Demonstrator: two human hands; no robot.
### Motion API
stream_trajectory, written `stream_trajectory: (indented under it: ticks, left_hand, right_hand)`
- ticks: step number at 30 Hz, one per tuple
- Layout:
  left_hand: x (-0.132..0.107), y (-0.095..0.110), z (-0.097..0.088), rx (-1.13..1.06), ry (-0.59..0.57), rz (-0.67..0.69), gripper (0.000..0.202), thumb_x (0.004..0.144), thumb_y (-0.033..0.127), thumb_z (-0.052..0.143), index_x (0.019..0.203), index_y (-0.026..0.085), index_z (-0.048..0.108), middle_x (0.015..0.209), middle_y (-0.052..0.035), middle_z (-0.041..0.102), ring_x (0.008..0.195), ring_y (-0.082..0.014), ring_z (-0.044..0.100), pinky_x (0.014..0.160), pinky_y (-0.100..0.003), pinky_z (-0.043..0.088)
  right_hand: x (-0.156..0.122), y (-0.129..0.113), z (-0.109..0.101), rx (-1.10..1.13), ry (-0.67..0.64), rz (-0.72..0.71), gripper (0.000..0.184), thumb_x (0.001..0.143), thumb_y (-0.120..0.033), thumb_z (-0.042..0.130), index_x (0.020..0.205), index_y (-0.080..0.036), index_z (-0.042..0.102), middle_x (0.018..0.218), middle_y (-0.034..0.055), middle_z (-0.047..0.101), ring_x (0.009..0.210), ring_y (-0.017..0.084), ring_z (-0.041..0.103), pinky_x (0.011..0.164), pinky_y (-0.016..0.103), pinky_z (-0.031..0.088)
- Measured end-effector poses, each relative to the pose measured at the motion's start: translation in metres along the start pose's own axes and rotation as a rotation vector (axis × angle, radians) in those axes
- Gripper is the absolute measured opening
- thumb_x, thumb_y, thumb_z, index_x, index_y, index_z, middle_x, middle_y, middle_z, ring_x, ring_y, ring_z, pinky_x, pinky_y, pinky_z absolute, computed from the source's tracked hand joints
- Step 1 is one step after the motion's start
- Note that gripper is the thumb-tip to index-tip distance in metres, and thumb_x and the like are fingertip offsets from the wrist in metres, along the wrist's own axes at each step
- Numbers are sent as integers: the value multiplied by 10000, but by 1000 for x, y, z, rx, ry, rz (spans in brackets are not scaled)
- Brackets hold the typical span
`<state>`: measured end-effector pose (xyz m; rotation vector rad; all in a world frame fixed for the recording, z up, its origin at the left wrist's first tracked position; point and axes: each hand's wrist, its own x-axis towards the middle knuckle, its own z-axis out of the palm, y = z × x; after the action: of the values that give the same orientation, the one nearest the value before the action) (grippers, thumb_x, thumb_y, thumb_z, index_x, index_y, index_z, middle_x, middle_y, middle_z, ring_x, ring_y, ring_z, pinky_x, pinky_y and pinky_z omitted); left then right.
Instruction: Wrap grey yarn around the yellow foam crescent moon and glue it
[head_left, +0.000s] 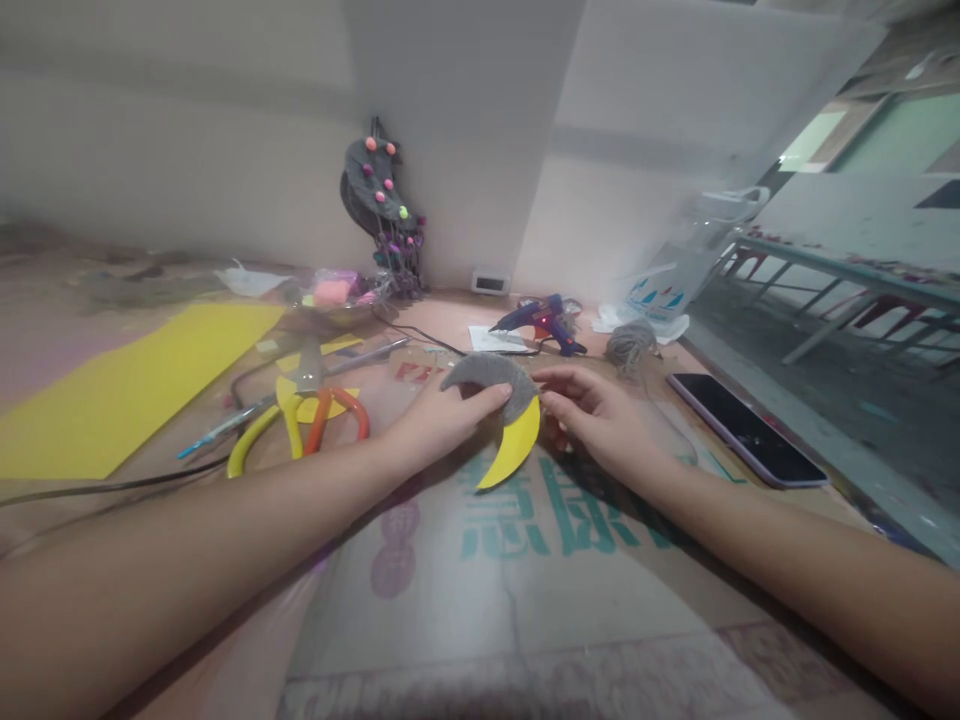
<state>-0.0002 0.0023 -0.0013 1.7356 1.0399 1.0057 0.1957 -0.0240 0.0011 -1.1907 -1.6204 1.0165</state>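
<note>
Between the thumb and fingers of my left hand (442, 420) is a crescent, its upper part wrapped in grey yarn (484, 372) and its lower tip bare yellow card (517, 445). My right hand (600, 415) is at the crescent's right edge, thumb and fingers curled together. Whatever they pinch is too small to make out. A ball of grey yarn (631, 344) lies beyond my right hand, and a loose strand runs from it toward my right forearm.
Behind the crescent stands a blue glue gun (551, 325). Scissors with orange handles (337, 412), yellow-handled pliers (289, 410) and yellow card (142, 390) lie left. A phone (750, 430) and a clear plastic jug (675, 260) are right. A grey crescent with pompoms (375, 185) leans against the wall.
</note>
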Motion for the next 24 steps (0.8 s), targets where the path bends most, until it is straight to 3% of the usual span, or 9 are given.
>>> stream_trajectory:
  ticks: [6,15,20,24]
  left_hand:
    - [-1,0,1,-24,-36,-23,288,807,392,565,966,194,702,1011,-64,740,932,-232,669,801,-328,528]
    - [0,1,-1,-88,-82,28,248,804,348,593,945,181,709,987,-64,743,949,-220,665,882,-339,503]
    - [0,3,-1,-76,-105,12,254,807,338,598,980,175,687,1059,-55,732,1005,-211,655,912,-312,489]
    - [1,1,0,-74,-134,25,274,807,344,605,1010,174,677,1086,-60,724,1024,-211,646,915,-310,480]
  right_hand:
    - [0,-3,-1,-185,81,37,228,850,-423,586,851,-196,596,653,-23,572,501,101,496,457,233,402]
    - [1,-4,-1,-182,113,45,270,830,-471,596,809,-203,569,608,-42,508,480,98,442,437,228,340]
    - [2,-4,0,-90,32,81,339,859,-535,521,856,-201,576,561,-59,446,464,97,408,424,222,309]
    - [1,-7,-1,-165,-25,-4,354,844,-530,551,793,-183,603,588,-35,459,508,100,419,455,229,324]
